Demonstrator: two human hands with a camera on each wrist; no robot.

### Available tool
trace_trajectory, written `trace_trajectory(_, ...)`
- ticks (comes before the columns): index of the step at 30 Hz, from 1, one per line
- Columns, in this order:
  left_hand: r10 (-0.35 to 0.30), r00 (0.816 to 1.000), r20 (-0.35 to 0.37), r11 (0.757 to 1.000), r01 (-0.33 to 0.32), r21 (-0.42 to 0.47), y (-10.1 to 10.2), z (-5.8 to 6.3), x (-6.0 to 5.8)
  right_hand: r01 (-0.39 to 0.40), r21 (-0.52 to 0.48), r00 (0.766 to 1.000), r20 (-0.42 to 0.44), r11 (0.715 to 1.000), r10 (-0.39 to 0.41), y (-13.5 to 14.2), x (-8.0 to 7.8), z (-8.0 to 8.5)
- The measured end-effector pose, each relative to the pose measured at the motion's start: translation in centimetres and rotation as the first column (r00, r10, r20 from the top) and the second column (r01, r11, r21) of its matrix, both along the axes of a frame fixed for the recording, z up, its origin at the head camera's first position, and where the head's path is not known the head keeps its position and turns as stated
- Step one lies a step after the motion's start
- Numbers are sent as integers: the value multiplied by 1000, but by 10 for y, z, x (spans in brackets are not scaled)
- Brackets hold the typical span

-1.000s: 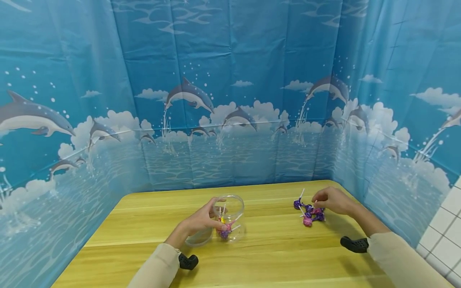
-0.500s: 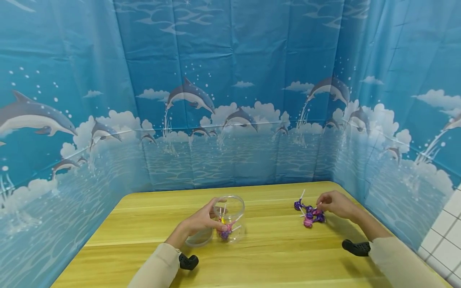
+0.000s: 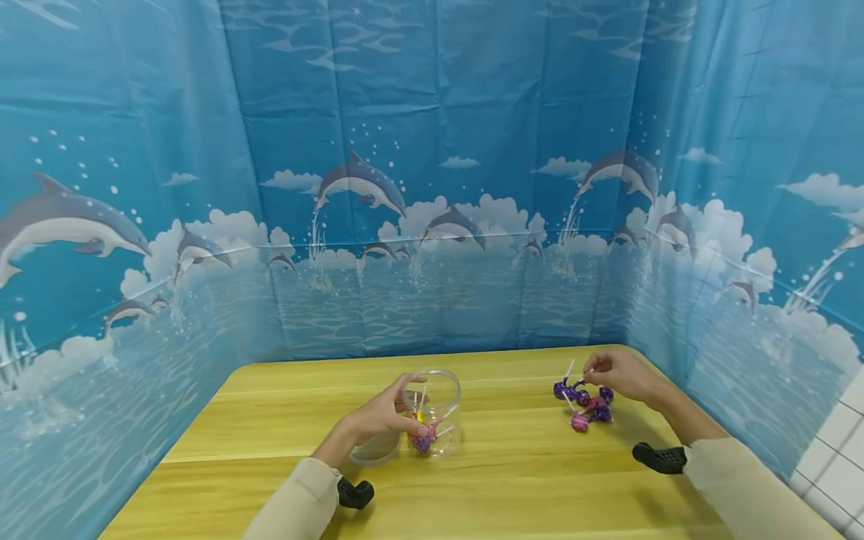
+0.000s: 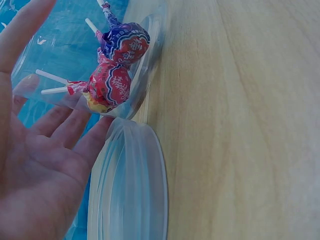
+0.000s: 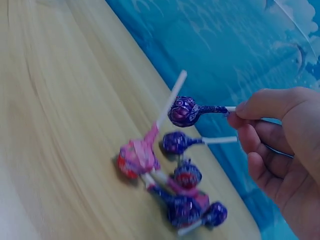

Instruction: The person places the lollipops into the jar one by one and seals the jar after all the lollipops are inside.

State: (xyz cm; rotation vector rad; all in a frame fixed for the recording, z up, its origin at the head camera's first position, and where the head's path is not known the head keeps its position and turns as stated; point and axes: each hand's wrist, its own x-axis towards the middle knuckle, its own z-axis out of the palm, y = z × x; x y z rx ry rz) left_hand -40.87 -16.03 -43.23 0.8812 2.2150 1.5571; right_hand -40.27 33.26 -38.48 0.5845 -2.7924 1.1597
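Note:
My left hand grips the side of a clear plastic jar, which stands upright without its lid. Several lollipops in pink, purple and yellow wrappers lie at the jar's bottom; a purple-and-red lollipop rests against a pink-red lollipop. My right hand pinches the white stick of a purple lollipop between thumb and forefinger, its head pointing away from the fingers. Beside and below it lies a loose pile of purple and pink lollipops, with a pink one nearest the camera side.
A round clear lid lies on the table left of the jar, partly behind my left hand. The wooden table ends at a blue dolphin-print curtain at the back and sides. White tiles show at the right.
My right hand has shifted a little left and up with the purple lollipop, which now stands apart from the pile. My left hand and the jar stay in place.

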Motion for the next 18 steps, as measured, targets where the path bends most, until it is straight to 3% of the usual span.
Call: trace_trajectory(18, 16, 1000, -7, 1000, -16, -2, 1, -1, 2, -148, -101, 988, -55, 984, 143, -66, -11, 29)
